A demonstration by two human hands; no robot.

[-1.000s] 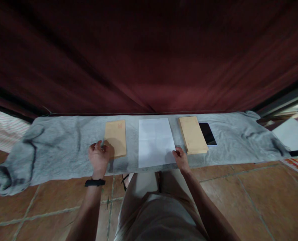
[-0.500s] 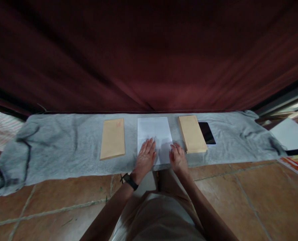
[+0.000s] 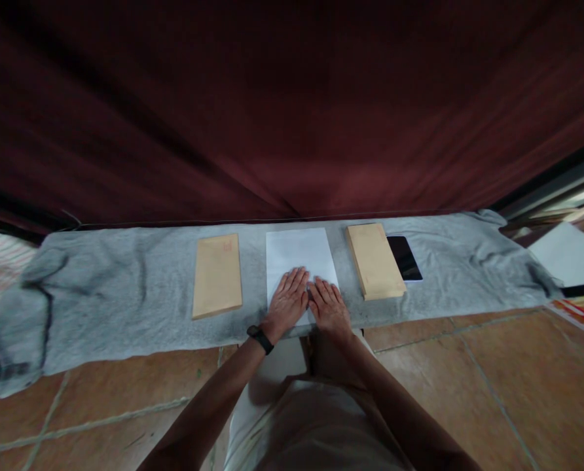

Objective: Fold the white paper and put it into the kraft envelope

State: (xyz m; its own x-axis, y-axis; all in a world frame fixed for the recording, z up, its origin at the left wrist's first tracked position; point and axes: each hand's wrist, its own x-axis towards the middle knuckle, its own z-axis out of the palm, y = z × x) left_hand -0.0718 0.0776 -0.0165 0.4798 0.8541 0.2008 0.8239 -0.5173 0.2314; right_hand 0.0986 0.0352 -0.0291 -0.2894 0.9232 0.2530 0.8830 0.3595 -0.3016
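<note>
A white sheet of paper (image 3: 299, 252) lies on a grey cloth (image 3: 125, 288) spread over the floor. My left hand (image 3: 287, 302) and my right hand (image 3: 327, 307) rest flat side by side on the near half of the sheet, fingers spread, holding nothing. A single brown envelope (image 3: 217, 275) lies to the left of the sheet. A stack of brown envelopes (image 3: 374, 260) lies to its right. My left wrist carries a black band (image 3: 261, 338).
A dark phone (image 3: 404, 257) lies beside the envelope stack. A dark red curtain (image 3: 292, 111) hangs behind the cloth. Tiled floor (image 3: 493, 386) lies in front. More white paper (image 3: 569, 252) and printed material (image 3: 581, 311) sit at the far right.
My left hand left the single envelope and moved right onto the white sheet. My right hand slid left from the sheet's corner, and both now lie flat together on it.
</note>
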